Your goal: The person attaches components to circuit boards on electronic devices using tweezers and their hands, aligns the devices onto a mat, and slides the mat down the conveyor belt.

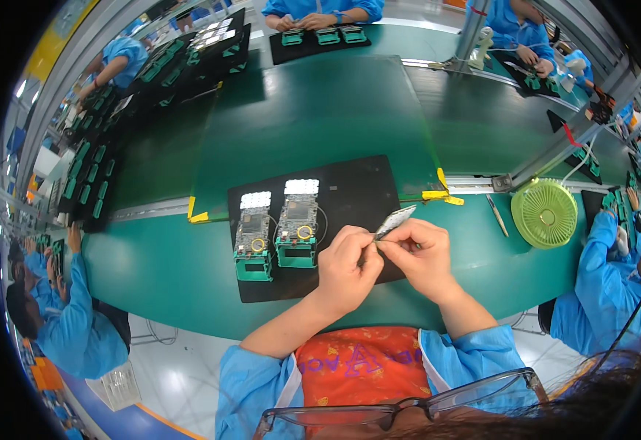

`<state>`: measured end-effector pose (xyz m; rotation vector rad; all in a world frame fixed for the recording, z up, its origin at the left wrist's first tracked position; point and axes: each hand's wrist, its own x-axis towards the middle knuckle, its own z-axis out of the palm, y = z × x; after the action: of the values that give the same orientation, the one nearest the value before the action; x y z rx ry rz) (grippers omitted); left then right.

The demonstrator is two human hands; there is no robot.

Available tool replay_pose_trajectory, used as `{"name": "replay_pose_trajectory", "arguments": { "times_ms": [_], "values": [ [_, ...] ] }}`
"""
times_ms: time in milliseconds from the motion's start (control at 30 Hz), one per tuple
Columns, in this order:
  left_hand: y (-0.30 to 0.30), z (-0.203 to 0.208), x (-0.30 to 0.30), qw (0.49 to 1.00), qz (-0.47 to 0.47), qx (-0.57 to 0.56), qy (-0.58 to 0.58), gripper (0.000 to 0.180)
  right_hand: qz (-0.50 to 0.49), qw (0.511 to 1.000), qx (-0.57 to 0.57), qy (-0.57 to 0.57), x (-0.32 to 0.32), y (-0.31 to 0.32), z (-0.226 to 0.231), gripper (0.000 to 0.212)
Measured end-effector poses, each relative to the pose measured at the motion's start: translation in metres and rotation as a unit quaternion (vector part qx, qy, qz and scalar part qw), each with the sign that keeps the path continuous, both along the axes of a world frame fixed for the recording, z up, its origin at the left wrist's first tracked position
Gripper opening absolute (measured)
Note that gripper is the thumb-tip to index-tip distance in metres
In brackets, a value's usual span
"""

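Observation:
Over the right part of a black mat [357, 176], my two hands meet around a small circuit board [396, 219] with a pale face, which tilts up to the right. My right hand [422, 258] pinches the board near its lower end. My left hand [346, 270] is closed, thumb and fingertips pressed together against that same end; whatever lies between them is hidden. To the left on the mat lie two circuit boards, a left one [253, 233] and a right one [298, 220], each with white keys at the far end and a green frame at the near end.
A green fan [545, 213] stands on the right of the green table [166, 264], beside a slim pen-like tool [496, 215]. Yellow tape [441, 194] marks the belt's edge. Dark trays [89, 176] of green-framed boards stand at left. Co-workers in blue sit around.

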<state>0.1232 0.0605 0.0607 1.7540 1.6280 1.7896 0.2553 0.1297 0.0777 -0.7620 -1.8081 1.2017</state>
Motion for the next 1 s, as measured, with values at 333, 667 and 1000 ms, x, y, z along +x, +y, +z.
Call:
{"name": "replay_pose_trajectory", "arguments": {
  "times_ms": [333, 667, 1000],
  "values": [
    [0.004, -0.004, -0.003, 0.997, -0.01, -0.05, -0.064, 0.008, -0.02, 0.996, -0.086, 0.01, 0.001, 0.005, -0.017, 0.007],
    [-0.026, -0.013, -0.088, 0.977, 0.152, -0.149, 0.007, 0.039, -0.007, 0.999, 0.03, -0.019, -0.011, 0.004, -0.016, 0.01],
    [-0.12, -0.068, -0.167, 0.887, 0.277, -0.364, -0.061, 0.049, 0.462, 0.835, -0.23, -0.189, -0.018, -0.02, -0.047, 0.026]
  ]
}}
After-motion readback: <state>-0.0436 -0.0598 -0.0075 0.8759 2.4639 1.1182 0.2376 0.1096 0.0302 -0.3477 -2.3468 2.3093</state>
